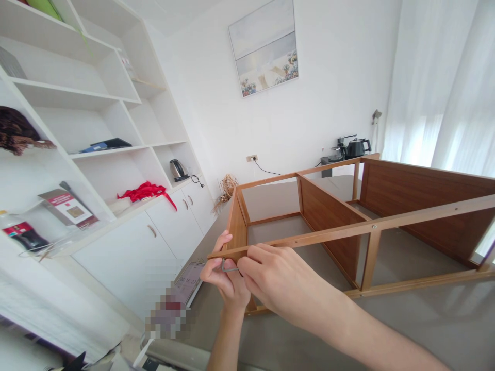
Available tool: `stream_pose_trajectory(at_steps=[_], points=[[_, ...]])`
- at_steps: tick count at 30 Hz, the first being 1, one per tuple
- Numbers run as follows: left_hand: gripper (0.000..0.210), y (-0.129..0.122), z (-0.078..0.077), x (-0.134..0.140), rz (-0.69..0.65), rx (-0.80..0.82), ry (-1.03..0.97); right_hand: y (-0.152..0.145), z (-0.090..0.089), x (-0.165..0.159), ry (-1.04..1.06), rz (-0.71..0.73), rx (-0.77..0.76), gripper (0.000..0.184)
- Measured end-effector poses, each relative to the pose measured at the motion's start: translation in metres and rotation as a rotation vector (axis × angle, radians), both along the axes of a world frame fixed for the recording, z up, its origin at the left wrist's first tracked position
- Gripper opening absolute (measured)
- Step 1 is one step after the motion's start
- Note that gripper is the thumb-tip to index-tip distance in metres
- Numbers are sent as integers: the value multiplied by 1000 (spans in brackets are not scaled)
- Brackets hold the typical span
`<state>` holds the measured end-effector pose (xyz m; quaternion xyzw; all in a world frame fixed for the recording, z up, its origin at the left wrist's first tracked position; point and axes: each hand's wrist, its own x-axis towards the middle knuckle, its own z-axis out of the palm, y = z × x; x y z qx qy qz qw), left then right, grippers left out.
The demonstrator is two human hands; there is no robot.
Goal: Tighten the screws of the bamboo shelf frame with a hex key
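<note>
A brown wooden shelf frame (332,232) lies on its side on a grey-topped table, its slatless panels standing upright. At its near left corner my left hand (228,283) grips the end of a rail, thumb and fingers around the wood. A small L-shaped hex key (231,269) sits at a bolt under that rail end. My right hand (274,273) pinches the long arm of the hex key, its fingertips close beside the left hand. Screw heads show along the front rail. The right fingertips partly hide the key.
A phone or tablet (189,281) with a timer stands left of my hands, partly pixelated. White shelving (96,98) lines the left, holding a kettle (178,170), red cloth (147,191) and a cola bottle (23,232). Coffee maker (338,148) at the back.
</note>
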<state>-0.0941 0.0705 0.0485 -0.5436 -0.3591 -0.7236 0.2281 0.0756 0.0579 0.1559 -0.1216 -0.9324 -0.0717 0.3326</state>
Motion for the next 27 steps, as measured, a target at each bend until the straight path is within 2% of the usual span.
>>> stream_pose_trajectory(at_steps=[6,17,21,27], points=[[30,-2,5,2,21,-3,43,-2,-5,-5,48,-17,35,22],[31,0,-2,-1,-45,-15,-10,2,-5,-4,-27,-26,-38,17],[31,1,0,-1,-16,-10,0,2,-3,-3,-55,-48,-48,18],[32,0,-1,-2,3,-24,3,0,0,-2,-32,2,-35,20]])
